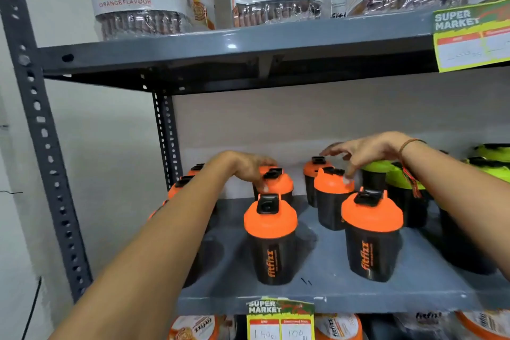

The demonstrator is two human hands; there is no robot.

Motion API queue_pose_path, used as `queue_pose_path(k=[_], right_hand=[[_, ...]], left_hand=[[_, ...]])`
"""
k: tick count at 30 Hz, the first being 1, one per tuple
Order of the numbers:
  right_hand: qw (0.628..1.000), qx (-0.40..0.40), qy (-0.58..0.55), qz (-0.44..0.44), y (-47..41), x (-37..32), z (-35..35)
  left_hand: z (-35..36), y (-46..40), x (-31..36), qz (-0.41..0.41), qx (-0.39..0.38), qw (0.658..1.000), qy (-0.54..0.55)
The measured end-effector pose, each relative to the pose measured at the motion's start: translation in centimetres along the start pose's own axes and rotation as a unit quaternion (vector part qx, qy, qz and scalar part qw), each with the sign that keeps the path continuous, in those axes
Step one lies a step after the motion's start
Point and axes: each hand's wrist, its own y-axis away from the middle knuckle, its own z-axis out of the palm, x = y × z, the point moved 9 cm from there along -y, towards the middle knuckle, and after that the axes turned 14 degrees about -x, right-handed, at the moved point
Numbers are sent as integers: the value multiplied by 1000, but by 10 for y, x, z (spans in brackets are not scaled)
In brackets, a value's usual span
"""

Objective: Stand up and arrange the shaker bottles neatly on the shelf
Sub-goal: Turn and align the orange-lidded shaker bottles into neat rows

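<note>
Orange-lidded black shaker bottles (270,237) stood upright in loose rows on the grey metal shelf (386,295), two near its front edge, others behind, with green-lidded ones (400,182) toward the right end. The left hand (248,168) curled down over the lid of a bottle in the back row, fingers closed around it. The right hand (367,152) hovered half open, fingers spread, fingertips brushing another orange lid (331,182).

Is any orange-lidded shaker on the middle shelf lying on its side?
No: every orange-lidded shaker that shows on the shelf stands upright with its lid on top, though the arms hide part of some.
</note>
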Motion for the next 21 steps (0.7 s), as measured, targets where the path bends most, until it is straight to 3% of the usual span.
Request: queue_pose_path(k=[5, 21], right_hand=[[998, -57, -36, 11, -20, 9, 8], [992, -69, -92, -54, -37, 11, 10]], left_hand=[[7, -24, -8, -19, -41, 999, 16], [2, -42, -20, 46, 71, 984, 154]])
